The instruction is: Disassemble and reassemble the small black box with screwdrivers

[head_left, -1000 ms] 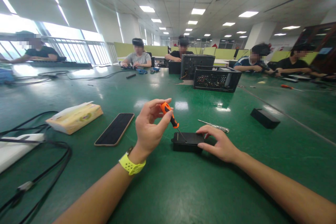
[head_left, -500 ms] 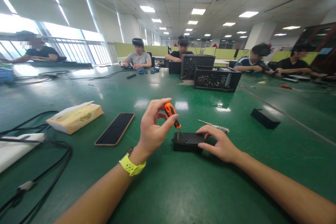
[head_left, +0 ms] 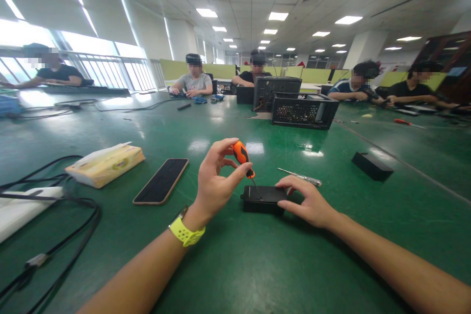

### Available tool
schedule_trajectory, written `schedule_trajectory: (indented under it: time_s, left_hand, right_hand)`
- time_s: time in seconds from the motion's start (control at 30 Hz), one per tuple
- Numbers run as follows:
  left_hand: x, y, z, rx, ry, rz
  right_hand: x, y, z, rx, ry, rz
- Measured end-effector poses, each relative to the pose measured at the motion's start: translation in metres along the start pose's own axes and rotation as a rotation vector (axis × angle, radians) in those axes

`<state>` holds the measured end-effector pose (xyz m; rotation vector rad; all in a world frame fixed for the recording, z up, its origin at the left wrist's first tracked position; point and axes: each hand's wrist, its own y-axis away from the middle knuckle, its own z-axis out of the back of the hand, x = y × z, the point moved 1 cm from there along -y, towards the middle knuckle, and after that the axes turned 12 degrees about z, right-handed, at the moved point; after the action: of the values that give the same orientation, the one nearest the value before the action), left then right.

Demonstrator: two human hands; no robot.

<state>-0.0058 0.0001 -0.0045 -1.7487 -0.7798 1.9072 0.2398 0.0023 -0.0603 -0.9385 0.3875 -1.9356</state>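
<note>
Screwdriver (head_left: 241,153), orange/black, pinched between left hand's (head_left: 213,181) thumb and fingers, leaning left, tip down over black box (head_left: 253,205). Can't tell if it's touching. Box sits near-middle on green table (head_left: 235,265), right hand's (head_left: 309,201) thumb and fingers clamped on right end. Phone (head_left: 162,181) off left, slim driver (head_left: 301,176) just beyond right hand.

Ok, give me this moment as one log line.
Left hand: holds orange-black screwdriver | Right hand: on right end of black box | Screwdriver: tilted, shaft toward box top, tip contact unclear | Beyond right hand: slim tool
</note>
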Motion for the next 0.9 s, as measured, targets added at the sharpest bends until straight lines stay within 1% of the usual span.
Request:
schedule_trajectory:
  time_s: [0.13,0.4,0.6,0.9]
  left_hand:
    - [-0.0008,-0.0006,0.0007,-0.036,-0.028,0.002]
    - [-0.0013,0.0014,-0.0002,0.019,0.034,0.028]
    - [-0.0027,-0.0015,0.0007,-0.042,-0.019,-0.003]
    - [-0.0046,0.0018,0.0005,-0.014,-0.01,-0.004]
  right_hand:
    - [-0.0007,-0.0006,-0.0004,0.003,-0.005,0.005]
    - [0.0003,-0.0001,-0.0003,0.001,0.0,0.003]
    - [0.0,0.0001,0.0011,0.006,0.003,0.003]
    - [-0.0019,0.0,-0.0007,0.005,-0.004,0.001]
